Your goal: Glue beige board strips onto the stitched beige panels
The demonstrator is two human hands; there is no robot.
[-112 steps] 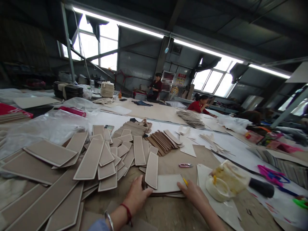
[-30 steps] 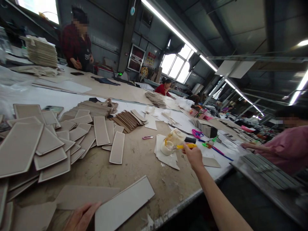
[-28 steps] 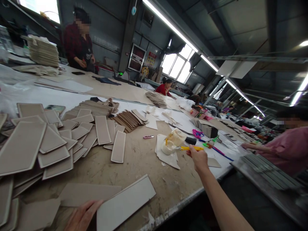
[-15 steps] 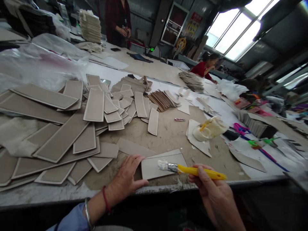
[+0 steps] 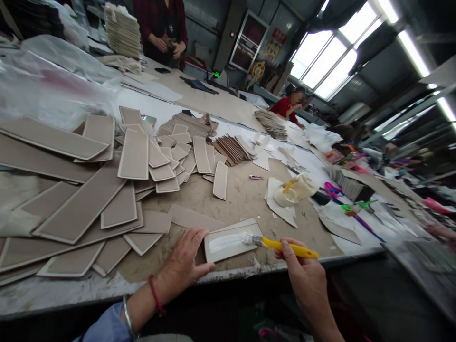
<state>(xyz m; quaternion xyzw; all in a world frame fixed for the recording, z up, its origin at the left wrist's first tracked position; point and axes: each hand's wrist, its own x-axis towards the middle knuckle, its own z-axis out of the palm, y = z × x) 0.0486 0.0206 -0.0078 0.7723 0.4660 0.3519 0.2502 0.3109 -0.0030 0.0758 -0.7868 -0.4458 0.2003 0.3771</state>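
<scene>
My right hand (image 5: 304, 273) grips the yellow handle of a paintbrush (image 5: 285, 246). Its bristles, coated in white paste, touch a pale flat panel (image 5: 228, 251) near the table's front edge. A wet white streak (image 5: 228, 241) runs along that panel from its left end to the bristles. Against the panel's left end rests my left hand (image 5: 183, 256), fingers stretched and thumb spread, holding nothing. Just behind lies another beige strip (image 5: 194, 217), partly covered. To my left spreads a loose heap of beige panels with pale edges (image 5: 85, 204).
A paste-smeared pot (image 5: 287, 194) stands on a scrap board to the right. Beyond are a small cutter (image 5: 256, 177) and a row of stacked brown pieces (image 5: 233, 149). Clear plastic sheeting (image 5: 64, 85) lies at left. Two people work across the tables; another hand (image 5: 441, 232) shows at far right.
The brush has swept along the panel, leaving a white streak where the surface was bare. My left hand stays at the panel's left end. The view has turned slightly right.
</scene>
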